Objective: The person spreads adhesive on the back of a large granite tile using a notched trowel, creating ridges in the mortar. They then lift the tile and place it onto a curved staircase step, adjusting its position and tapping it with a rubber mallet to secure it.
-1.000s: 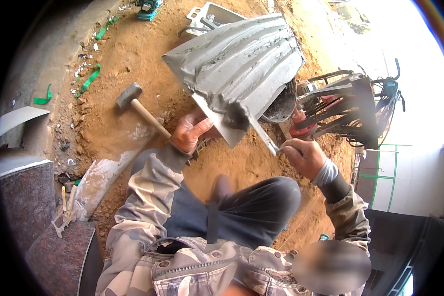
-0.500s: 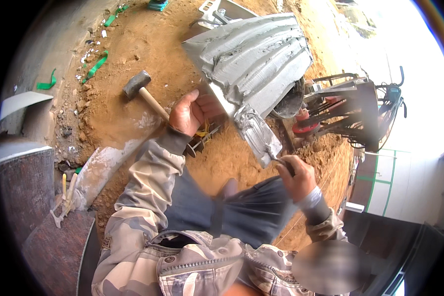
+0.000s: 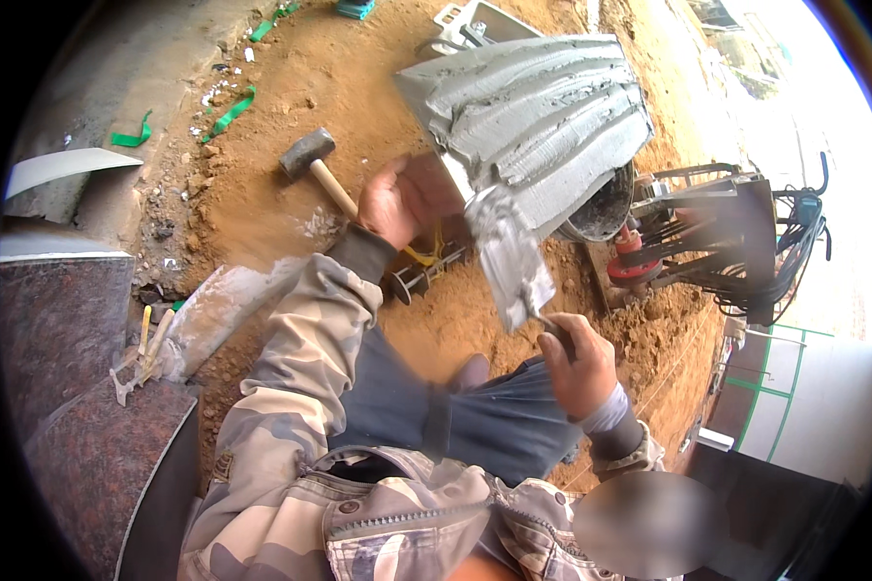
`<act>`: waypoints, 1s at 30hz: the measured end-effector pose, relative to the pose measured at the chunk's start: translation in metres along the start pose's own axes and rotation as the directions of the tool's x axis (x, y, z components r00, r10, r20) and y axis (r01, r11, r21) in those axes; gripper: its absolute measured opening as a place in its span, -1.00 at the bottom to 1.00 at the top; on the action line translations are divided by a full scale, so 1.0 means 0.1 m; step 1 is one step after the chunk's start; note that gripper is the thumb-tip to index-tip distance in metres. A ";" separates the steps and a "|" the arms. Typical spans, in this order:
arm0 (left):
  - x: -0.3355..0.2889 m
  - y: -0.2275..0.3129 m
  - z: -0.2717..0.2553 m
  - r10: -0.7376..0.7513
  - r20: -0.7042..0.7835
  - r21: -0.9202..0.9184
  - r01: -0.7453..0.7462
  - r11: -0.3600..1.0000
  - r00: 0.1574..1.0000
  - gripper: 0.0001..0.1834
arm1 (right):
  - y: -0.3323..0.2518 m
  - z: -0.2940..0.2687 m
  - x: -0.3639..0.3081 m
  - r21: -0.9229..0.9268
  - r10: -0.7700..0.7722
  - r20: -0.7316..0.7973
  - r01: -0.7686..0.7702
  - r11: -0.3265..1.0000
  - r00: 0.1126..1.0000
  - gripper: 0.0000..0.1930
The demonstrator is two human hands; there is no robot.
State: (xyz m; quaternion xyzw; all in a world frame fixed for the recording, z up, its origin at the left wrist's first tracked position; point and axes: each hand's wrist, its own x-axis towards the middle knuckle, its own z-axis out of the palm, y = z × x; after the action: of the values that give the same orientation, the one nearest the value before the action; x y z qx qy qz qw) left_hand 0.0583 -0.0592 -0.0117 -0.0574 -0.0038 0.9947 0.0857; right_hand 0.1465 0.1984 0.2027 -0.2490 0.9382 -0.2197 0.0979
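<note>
Beside mortared slab [image 3: 547, 111], right grip [image 3: 583, 370] clasping blurred trowel [image 3: 513, 266], left grip [image 3: 399, 205] spread, partly hidden

Smeared trowel [image 3: 513, 269] beside ridged, mortar-coated slab [image 3: 547, 116]

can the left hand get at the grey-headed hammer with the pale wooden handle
Probably yes: the hammer lies close by the left hand in this view, nothing across its visible length. The fingers are by the edge of the grey mortar-coated panel, though, and may be supporting it.
</note>
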 end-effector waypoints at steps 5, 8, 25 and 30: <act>0.05 0.03 -0.19 0.008 0.038 0.115 -0.012 0.993 0.999 -0.46 | -0.16 0.53 0.00 0.426 0.243 -0.048 -0.200 0.883 0.969 -0.79; -0.02 0.14 0.04 0.137 -0.190 0.140 -0.111 0.984 0.972 -0.41 | -0.30 1.01 0.07 0.804 0.390 -0.067 -0.182 0.566 0.918 -0.78; -0.51 0.63 -0.04 0.468 -0.171 0.396 -0.375 0.838 0.867 -0.27 | -0.60 1.73 0.22 0.920 0.367 -0.082 -0.071 0.385 0.927 -0.81; -0.48 0.62 -0.03 0.479 -0.186 0.406 -0.377 0.832 0.858 -0.25 | -0.59 1.72 0.09 0.907 0.291 0.051 -0.166 0.387 0.955 -0.79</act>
State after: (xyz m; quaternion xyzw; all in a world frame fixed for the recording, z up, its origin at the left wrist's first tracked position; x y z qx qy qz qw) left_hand 0.0955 -0.1286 -0.0102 -0.1801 0.2011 0.9537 -0.1329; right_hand 0.2145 0.0857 0.0776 -0.0125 0.7014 -0.6868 0.1904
